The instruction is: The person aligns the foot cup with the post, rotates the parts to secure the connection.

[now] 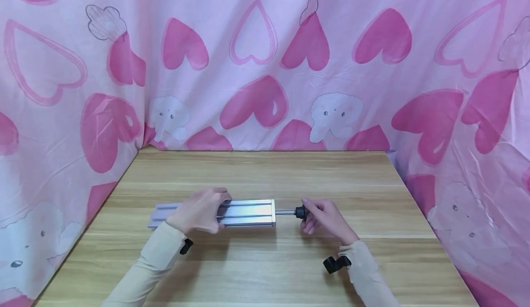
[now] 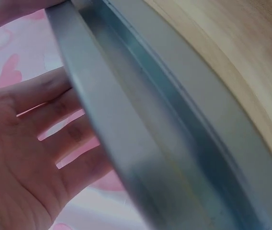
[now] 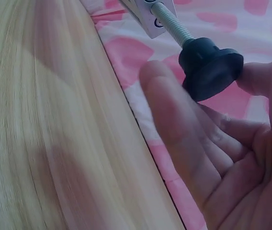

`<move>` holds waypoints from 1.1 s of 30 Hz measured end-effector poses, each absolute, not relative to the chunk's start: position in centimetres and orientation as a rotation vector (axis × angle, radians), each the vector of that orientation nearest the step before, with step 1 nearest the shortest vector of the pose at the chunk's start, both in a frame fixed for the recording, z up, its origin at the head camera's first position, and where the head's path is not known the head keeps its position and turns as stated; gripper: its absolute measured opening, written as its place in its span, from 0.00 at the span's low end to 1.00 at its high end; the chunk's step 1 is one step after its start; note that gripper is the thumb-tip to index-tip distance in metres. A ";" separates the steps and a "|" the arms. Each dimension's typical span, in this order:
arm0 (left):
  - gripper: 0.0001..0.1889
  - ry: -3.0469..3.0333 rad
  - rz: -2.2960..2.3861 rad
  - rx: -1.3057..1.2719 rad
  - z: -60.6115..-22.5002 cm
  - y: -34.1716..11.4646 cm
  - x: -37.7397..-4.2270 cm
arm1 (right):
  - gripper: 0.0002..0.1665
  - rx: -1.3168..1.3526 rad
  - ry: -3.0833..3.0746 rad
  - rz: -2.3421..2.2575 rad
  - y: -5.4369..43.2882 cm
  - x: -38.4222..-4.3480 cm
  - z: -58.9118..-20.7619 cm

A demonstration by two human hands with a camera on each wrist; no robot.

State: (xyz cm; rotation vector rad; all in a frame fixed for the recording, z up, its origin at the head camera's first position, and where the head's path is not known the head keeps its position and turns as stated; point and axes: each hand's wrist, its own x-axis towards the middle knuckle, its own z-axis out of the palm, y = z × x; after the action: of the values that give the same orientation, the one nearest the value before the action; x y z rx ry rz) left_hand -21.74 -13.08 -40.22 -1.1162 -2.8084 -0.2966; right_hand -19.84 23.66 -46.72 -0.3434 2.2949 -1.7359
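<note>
A grooved aluminium profile (image 1: 246, 213) is held lengthwise above the middle of the counter (image 1: 265, 270), a little left of centre from where I stand, its long ribs running from side to side. The bright metal catches the light on the right stretch, while the far left end looks a paler lilac. A flat end plate (image 1: 273, 212) closes off the right end, and from it a threaded rod (image 1: 285, 212) sticks straight out, finishing in a black knob (image 1: 301, 212). The person's left hand (image 1: 203, 211) grips the profile left of its middle, arched over it with the thumb on the near side. The right hand (image 1: 325, 217) has the knob pinched lightly between thumb and finger, the other fingers bent in beneath. Both arms reach in from the near edge in cream sleeves (image 1: 159, 251), and a small black fitting (image 1: 337, 264) shows near the right cuff, with another dark piece by the left one. The counter has a light wood grain, with soft shadows of the arms falling across it. Round three sides hangs a pink cloth (image 1: 265, 67) printed with darker hearts and fluffy white cartoon animals.
</note>
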 end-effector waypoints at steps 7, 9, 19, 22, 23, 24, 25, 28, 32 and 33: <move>0.28 -2.837 -0.320 -1.109 -40.1 -13.3 -22.0 | 0.27 -0.435 2.440 -1.674 24.5 -19.5 -46.5; 0.28 -2.841 -0.325 -1.106 -40.1 -13.4 -22.1 | 0.26 -0.516 2.453 -1.697 24.7 -19.2 -46.4; 0.28 -2.845 -0.314 -1.089 -40.2 -13.4 -22.1 | 0.34 -0.752 2.356 -1.865 24.7 -19.1 -46.7; 0.27 -2.840 -0.324 -1.101 -40.3 -13.4 -22.1 | 0.31 -0.752 2.368 -1.864 24.8 -19.1 -46.8; 0.27 -2.838 -0.325 -1.103 -40.3 -13.4 -22.0 | 0.30 -0.736 2.371 -1.861 24.8 -19.1 -46.8; 0.27 -2.840 -0.328 -1.102 -40.3 -13.4 -22.0 | 0.30 -0.723 2.377 -1.855 24.9 -19.0 -46.8; 0.27 -2.840 -0.333 -1.100 -40.3 -13.3 -22.0 | 0.29 -0.705 2.384 -1.846 24.9 -19.0 -46.8; 0.28 -2.844 -0.341 -1.093 -40.3 -13.2 -21.9 | 0.27 -0.641 2.399 -1.823 24.9 -18.8 -46.7; 0.28 -2.841 -0.342 -1.087 -40.3 -13.1 -21.8 | 0.24 -0.556 2.389 -1.804 24.9 -18.8 -46.6; 0.28 -2.838 -0.341 -1.089 -40.3 -13.0 -21.8 | 0.22 -0.542 2.382 -1.804 24.9 -18.8 -46.7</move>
State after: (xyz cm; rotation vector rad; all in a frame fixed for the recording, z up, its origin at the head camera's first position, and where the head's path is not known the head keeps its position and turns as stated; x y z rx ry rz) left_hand -21.81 -13.03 -40.34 -1.0890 -2.8376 -0.3406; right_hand -18.78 24.93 -46.67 -0.5424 2.3822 -1.8041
